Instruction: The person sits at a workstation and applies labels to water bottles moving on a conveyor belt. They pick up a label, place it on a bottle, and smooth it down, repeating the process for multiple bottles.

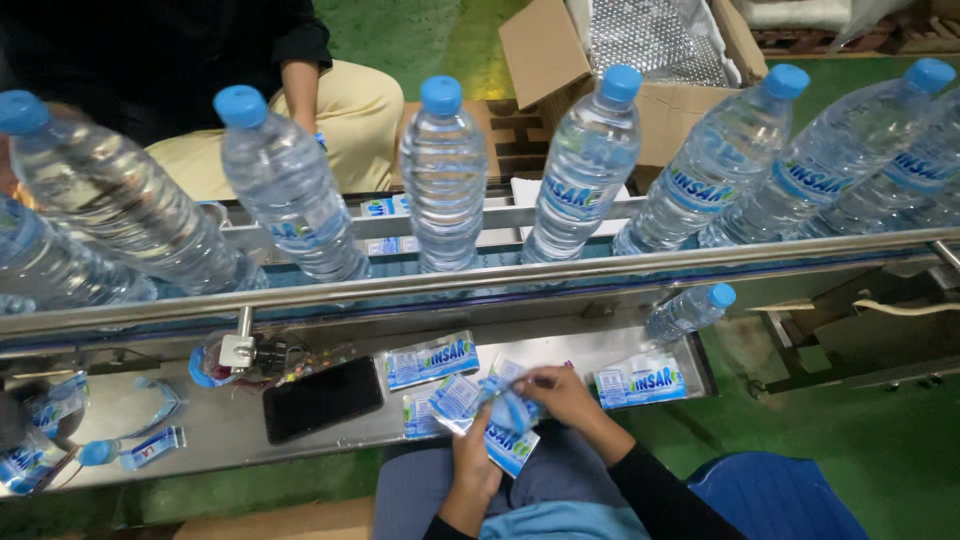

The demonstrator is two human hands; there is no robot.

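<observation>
1. Nearest the camera, the person's left hand [474, 462] and right hand [560, 392] meet over the lap, both clamped on a thin blue-and-white plastic bottle label [510, 412]; the left grip pinches its lower edge, and the right grip's fingers are curled together over its top.
2. The held label sits just above the near edge of the flat stainless-steel table [240, 430], touching more loose labels of the same kind [432, 360] that lie spread there (some overlap one another).
3. Left of the labels, a black smartphone [322, 398] lies face up on the table, well apart from both hands.
4. At the table's right end, a small clear water bottle with a blue cap [688, 312] lies tilted against the rail.
5. Beyond it, a long conveyor [700, 262] carries a row of tall clear plastic water bottles with blue caps [443, 180], standing upright and spaced apart.
6. Farthest off, another person in cream trousers [350, 120] sits across the conveyor, beside an open brown cardboard box [650, 70] on the green floor.
</observation>
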